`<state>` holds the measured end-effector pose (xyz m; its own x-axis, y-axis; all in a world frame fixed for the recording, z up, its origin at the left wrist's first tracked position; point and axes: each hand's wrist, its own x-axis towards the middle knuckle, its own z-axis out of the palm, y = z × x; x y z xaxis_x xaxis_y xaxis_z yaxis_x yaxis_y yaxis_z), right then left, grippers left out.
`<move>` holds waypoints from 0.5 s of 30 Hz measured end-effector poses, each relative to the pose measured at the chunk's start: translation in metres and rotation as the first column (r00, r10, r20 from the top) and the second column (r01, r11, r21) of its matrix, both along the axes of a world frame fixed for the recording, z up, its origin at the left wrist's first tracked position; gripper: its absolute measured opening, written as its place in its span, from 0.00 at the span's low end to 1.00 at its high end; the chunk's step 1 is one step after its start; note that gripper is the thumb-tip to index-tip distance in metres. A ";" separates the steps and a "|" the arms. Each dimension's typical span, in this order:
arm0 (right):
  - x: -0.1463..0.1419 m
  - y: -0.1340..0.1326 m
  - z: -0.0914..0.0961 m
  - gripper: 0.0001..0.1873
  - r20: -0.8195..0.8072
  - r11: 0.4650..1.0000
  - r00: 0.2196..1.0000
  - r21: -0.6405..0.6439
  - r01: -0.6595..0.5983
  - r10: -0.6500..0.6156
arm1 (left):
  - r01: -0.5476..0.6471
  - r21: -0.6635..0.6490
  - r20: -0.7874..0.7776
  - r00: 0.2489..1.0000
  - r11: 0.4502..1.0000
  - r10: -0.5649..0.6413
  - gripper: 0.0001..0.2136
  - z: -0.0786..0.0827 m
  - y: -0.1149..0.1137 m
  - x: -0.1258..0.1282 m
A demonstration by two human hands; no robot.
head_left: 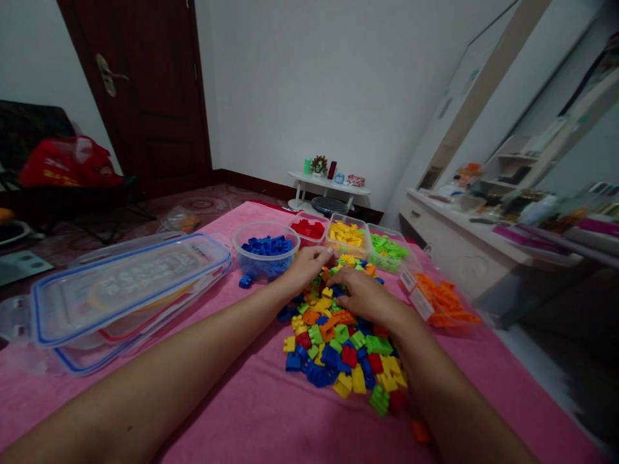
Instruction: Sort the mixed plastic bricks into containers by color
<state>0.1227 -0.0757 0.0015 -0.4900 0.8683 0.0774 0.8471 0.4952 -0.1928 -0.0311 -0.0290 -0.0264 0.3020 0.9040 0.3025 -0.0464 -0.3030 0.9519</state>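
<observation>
A loose heap of toy building blocks in blue, yellow, green, red and orange lies on the pink cloth. My left hand is at the far left edge of the heap, beside the round tub of blue blocks. Its fingers are drawn together, and whatever they might hold is hidden. My right hand reaches into the heap from the right, touching blocks, with thumb and fingers apart. Beyond the hands stand clear boxes of red blocks, yellow blocks and green blocks.
On the right is a clear box of orange blocks. Stacked clear lids with coloured seals lie on the left. One blue block sits apart by the tub. A white low table stands against the wall, a dresser on the right.
</observation>
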 end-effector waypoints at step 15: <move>0.017 -0.010 0.038 0.11 0.216 0.981 0.958 -0.004 0.192 -0.187 | 0.081 0.230 -0.473 0.880 0.970 0.039 0.09 0.029 -0.003 -0.014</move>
